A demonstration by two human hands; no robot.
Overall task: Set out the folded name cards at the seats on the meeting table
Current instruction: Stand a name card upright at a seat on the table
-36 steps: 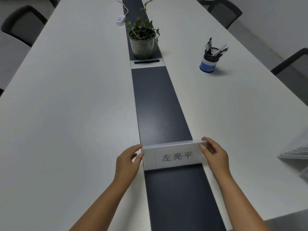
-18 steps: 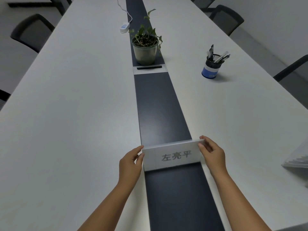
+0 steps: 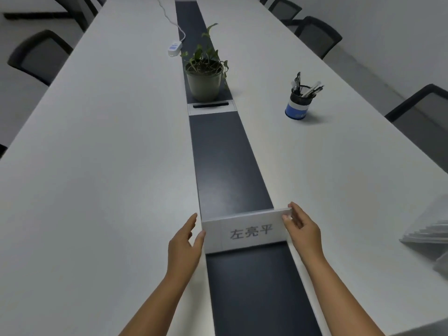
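Note:
A white folded name card (image 3: pixel 244 230) with dark printed characters stands upright across the dark centre strip (image 3: pixel 228 166) of the white meeting table (image 3: pixel 97 166), near my end. My right hand (image 3: pixel 303 230) pinches the card's right end, fingers over the top edge and thumb on the front face. My left hand (image 3: pixel 185 238) is at the card's left end with its fingers straight and spread; only the thumb tip touches the card's edge.
A stack of further folded cards (image 3: pixel 431 235) lies at the table's right edge. On the strip farther away stand a potted plant (image 3: pixel 205 76) and a cable box (image 3: pixel 212 106). A pen cup (image 3: pixel 299 103) is right of them, a power strip (image 3: pixel 174 47) beyond. Chairs (image 3: pixel 419 117) line both sides.
My left hand's fingers have straightened and come off the card's left end. The card and my right hand stay where they were; my head has tilted up a little.

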